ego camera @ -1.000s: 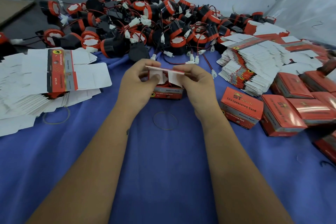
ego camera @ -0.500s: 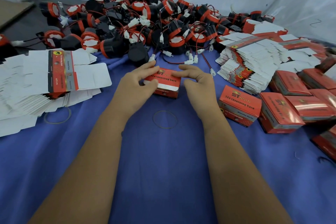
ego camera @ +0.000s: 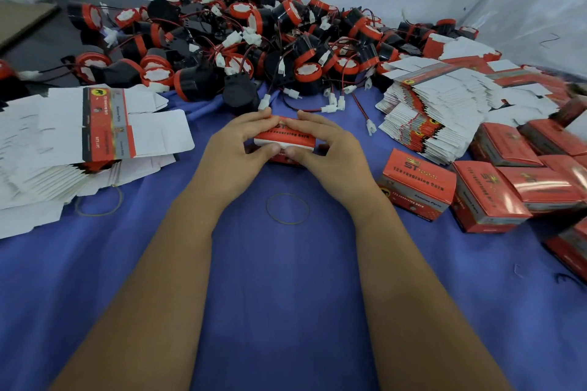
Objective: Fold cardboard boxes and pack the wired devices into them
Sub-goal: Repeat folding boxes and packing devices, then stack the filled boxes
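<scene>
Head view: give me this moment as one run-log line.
step: closing box | left hand: grips red box | right hand: grips same box | box: on blue cloth | finished boxes: right

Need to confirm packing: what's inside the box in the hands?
Cannot tell. Both hands, left and right, grip the red box with its flap down, hiding the inside. No wire shows sticking out of it.

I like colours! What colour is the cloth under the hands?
Blue. The cloth shows best in the head view, spread beneath both arms.
</scene>
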`<move>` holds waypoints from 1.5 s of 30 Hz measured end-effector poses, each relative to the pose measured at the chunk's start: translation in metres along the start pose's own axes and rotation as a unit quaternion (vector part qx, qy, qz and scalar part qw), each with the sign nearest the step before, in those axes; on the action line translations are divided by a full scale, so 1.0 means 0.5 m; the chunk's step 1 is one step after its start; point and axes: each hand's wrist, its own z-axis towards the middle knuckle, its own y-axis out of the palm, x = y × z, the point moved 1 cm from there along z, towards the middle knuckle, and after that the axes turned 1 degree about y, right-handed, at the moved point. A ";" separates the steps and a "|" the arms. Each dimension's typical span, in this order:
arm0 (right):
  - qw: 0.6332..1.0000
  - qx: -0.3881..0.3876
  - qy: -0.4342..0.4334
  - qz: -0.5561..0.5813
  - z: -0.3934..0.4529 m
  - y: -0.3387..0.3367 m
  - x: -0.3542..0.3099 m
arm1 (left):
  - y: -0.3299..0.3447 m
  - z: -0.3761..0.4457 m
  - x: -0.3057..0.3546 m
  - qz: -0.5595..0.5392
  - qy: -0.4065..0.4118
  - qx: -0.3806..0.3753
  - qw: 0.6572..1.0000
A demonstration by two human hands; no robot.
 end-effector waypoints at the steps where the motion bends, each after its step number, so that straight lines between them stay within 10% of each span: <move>1: 1.000 0.002 -0.001 0.000 0.000 0.000 -0.001 | 0.001 0.000 0.001 0.003 0.005 0.002 1.000; 23: 0.992 0.128 -0.007 -0.005 -0.003 -0.007 -0.021 | -0.003 0.001 0.004 -0.205 -0.038 0.046 0.977; 38: 0.965 0.179 -0.040 -0.187 -0.008 0.017 -0.033 | 0.004 -0.004 -0.010 0.047 0.012 0.038 0.998; 45: 0.919 0.125 -0.117 -0.356 -0.011 0.039 -0.069 | 0.002 -0.013 0.020 0.002 0.016 -0.009 1.000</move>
